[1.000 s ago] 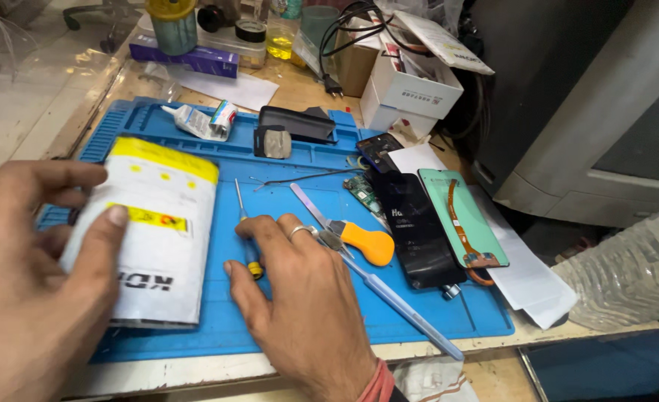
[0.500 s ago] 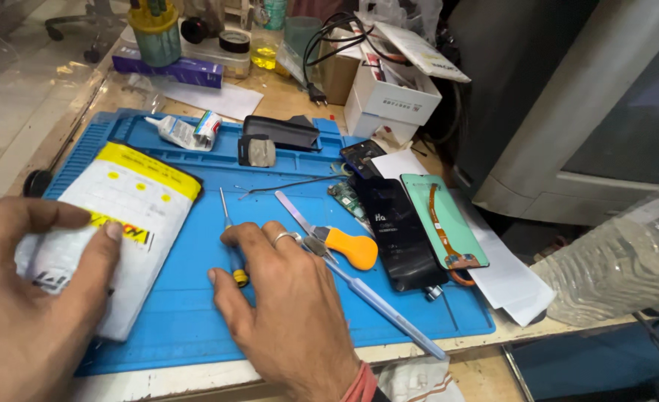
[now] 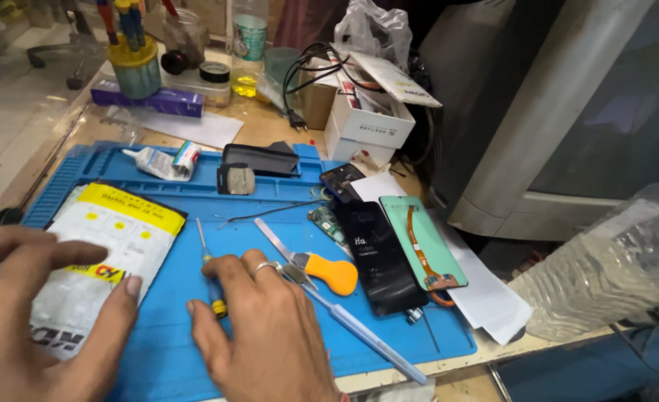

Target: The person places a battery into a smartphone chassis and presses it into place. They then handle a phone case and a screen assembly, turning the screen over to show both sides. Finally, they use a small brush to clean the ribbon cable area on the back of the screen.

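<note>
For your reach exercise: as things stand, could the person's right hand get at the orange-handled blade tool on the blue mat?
Probably yes. The right hand rests on the blue mat, with the orange-handled blade tool just beside its ringed finger and nothing between them.

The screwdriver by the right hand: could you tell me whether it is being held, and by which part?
Not gripped: the right hand lies flat with a fingertip touching the screwdriver near its yellow-and-black handle end.

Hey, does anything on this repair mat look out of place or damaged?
Yes: a dismantled phone lies beside its loose green-backed screen panel, whose orange ribbon cable is exposed. A small circuit board lies bare beside them.
</note>
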